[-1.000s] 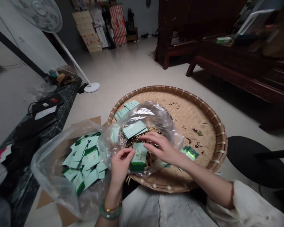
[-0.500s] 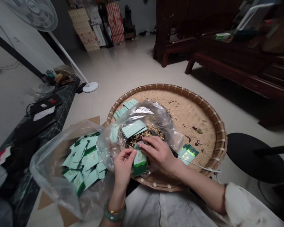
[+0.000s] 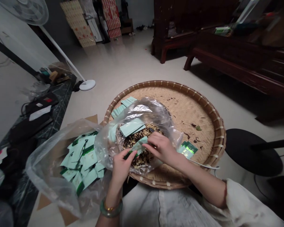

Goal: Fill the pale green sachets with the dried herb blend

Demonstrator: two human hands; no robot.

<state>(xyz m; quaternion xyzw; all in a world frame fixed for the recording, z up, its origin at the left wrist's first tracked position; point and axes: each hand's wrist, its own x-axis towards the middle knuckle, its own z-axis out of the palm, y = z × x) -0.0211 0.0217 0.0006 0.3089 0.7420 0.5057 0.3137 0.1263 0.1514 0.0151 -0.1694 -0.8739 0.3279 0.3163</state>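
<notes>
A small pale-green sachet [image 3: 140, 144] with a dark green end is held over a clear plastic bag [image 3: 142, 108] of dark and yellowish loose bits [image 3: 145, 156]. My left hand [image 3: 121, 164] pinches the sachet's near left end between thumb and fingers. At its far right end my right hand [image 3: 160, 146] has thumb and fingertips closed on the sachet's edge. A black stick-like tool [image 3: 151, 130] shows only its tip behind the right hand; the rest is hidden. A stack of pale-green sachets [image 3: 132, 127] lies on the bits, left of the right hand.
The bag rests in a round woven tray [image 3: 188, 108], with more sachets at its left [image 3: 119, 110] and right [image 3: 188, 149]. At left, an open plastic bag [image 3: 41, 164] holds many sachets. A standing fan [image 3: 87, 84], a black round base [image 3: 246, 151] and dark wooden furniture [image 3: 227, 63] stand around.
The sachet has turned from upright to slanting, its dark green end now at the left hand. My left hand has shifted its grip onto that end; the right fingers have curled in.
</notes>
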